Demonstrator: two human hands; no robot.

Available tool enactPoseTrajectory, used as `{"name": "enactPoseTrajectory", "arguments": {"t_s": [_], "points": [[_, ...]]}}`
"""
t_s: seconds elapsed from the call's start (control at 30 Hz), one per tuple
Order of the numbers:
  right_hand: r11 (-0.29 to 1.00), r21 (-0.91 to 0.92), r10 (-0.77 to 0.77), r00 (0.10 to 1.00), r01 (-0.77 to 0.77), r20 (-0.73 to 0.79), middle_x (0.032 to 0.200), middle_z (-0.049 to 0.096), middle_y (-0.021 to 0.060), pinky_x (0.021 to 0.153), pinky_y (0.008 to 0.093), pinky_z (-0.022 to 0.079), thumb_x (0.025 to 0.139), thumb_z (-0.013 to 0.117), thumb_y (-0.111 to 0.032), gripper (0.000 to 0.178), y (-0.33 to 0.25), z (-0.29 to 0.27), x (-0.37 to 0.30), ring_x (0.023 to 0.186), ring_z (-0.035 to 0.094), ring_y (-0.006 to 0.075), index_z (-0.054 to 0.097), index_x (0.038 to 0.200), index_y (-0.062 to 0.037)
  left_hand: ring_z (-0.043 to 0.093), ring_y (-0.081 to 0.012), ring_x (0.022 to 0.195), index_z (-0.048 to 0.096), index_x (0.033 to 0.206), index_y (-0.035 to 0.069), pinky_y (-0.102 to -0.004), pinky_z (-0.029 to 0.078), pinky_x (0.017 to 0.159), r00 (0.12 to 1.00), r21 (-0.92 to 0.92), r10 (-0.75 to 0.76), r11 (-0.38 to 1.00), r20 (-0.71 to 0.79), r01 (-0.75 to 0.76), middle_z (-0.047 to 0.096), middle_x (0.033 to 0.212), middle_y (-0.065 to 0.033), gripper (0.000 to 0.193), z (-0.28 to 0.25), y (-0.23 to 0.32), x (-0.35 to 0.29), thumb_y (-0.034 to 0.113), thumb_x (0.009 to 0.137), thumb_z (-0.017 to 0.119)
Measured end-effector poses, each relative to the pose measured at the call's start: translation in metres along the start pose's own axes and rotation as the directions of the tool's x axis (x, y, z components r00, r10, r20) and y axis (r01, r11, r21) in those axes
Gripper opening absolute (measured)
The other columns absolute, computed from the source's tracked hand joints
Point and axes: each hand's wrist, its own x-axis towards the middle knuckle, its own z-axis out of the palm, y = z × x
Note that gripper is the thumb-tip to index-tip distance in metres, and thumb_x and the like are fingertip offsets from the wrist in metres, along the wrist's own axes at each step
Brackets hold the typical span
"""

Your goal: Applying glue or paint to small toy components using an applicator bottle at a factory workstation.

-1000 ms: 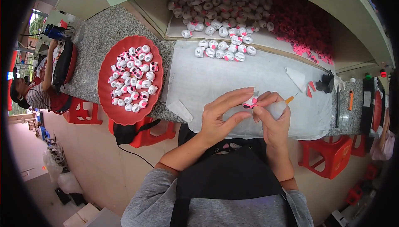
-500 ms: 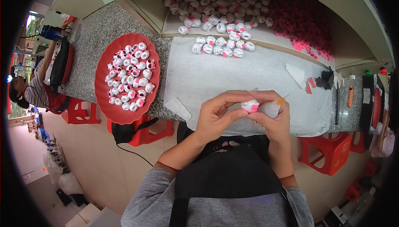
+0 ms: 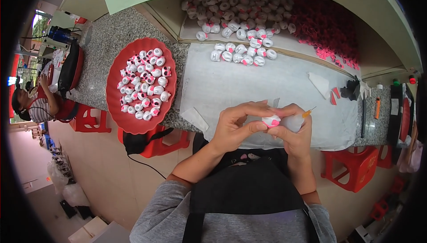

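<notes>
My left hand (image 3: 231,125) pinches a small white hollow piece (image 3: 269,121) with pink parts between thumb and fingertips. The fingertips of my right hand (image 3: 297,140) also touch this piece. Cradled in the curled fingers of that same hand is a translucent squeeze bottle (image 3: 293,123); its orange needle tip (image 3: 306,114) points up and to the right, away from the piece. Both hands are closed above the near edge of the white paper sheet (image 3: 258,83). Part of the piece is hidden by the fingers.
To the left stands a red scalloped tray (image 3: 116,116) with many white-and-pink pieces. More white pieces (image 3: 242,55) lie at the paper's far edge, below a shelf pile and pink bits (image 3: 327,27). An orange-handled tool (image 3: 377,108) lies right. A co-worker (image 3: 42,98) sits far left.
The white piece has turned in my fingers, with its pink part now facing right. The needle tip is tilted further up. At far left the co-worker has drawn an outstretched arm back.
</notes>
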Motion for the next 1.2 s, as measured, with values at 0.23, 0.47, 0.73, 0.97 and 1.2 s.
{"name": "enactPoseTrajectory", "arguments": {"t_s": [0.23, 0.47, 0.73, 0.97, 1.2], "points": [[0.999, 0.039, 0.007, 1.000, -0.006, -0.024, 0.065, 0.052, 0.0038, 0.047, 0.0175, 0.036, 0.063, 0.064, -0.001, 0.025, 0.002, 0.002, 0.002, 0.052, 0.046, 0.0064, 0.054, 0.086, 0.0007, 0.049, -0.0208, 0.091, 0.049, 0.094, -0.005, -0.0388, 0.028, 0.091, 0.996, -0.014, -0.094, 0.995, -0.007, 0.094, 0.053, 0.092, -0.0143, 0.024, 0.002, 0.007, 0.001, -0.001, 0.071, 0.053], [0.998, 0.026, 0.050, 0.998, -0.049, -0.049, 0.072, 0.054, 0.0110, 0.043, 0.0191, 0.037, 0.062, 0.058, 0.001, 0.027, -0.001, 0.006, 0.000, 0.055, 0.051, 0.0129, 0.050, 0.088, 0.0036, 0.050, -0.0192, 0.089, 0.048, 0.096, -0.005, -0.0347, 0.035, 0.085, 0.994, -0.030, -0.098, 0.995, -0.056, 0.096, 0.052, 0.095, -0.0150, 0.024, 0.005, 0.008, -0.004, 0.000, 0.072, 0.051], [0.998, 0.063, 0.015, 0.999, -0.013, -0.035, 0.067, 0.053, 0.0049, 0.046, 0.0169, 0.035, 0.066, 0.056, 0.003, 0.027, 0.000, 0.008, -0.001, 0.054, 0.047, 0.0066, 0.052, 0.092, 0.0023, 0.052, -0.0167, 0.082, 0.048, 0.094, -0.004, -0.0285, 0.043, 0.075, 0.989, -0.032, -0.112, 0.993, -0.097, 0.110, 0.052, 0.094, -0.0140, 0.023, 0.009, 0.006, -0.006, 0.001, 0.072, 0.051], [0.994, 0.105, 0.019, 0.998, -0.013, -0.054, 0.068, 0.053, 0.0057, 0.045, 0.0171, 0.036, 0.065, 0.055, 0.003, 0.026, 0.001, 0.009, 0.002, 0.056, 0.050, 0.0086, 0.052, 0.091, 0.0021, 0.051, -0.0172, 0.085, 0.048, 0.094, -0.004, -0.0362, 0.029, 0.090, 0.994, -0.028, -0.059, 0.998, -0.091, 0.056, 0.052, 0.093, -0.0133, 0.023, 0.008, 0.003, -0.002, 0.000, 0.071, 0.051], [0.988, 0.152, 0.022, 1.000, -0.021, -0.003, 0.070, 0.053, 0.0075, 0.044, 0.0179, 0.036, 0.065, 0.056, 0.002, 0.027, 0.009, 0.010, 0.004, 0.056, 0.051, 0.0104, 0.051, 0.091, 0.0025, 0.049, -0.0163, 0.088, 0.048, 0.095, -0.004, -0.0367, 0.024, 0.093, 0.996, -0.025, -0.031, 0.999, -0.083, 0.029, 0.052, 0.094, -0.0122, 0.023, 0.003, 0.004, -0.006, -0.001, 0.072, 0.050]]}}
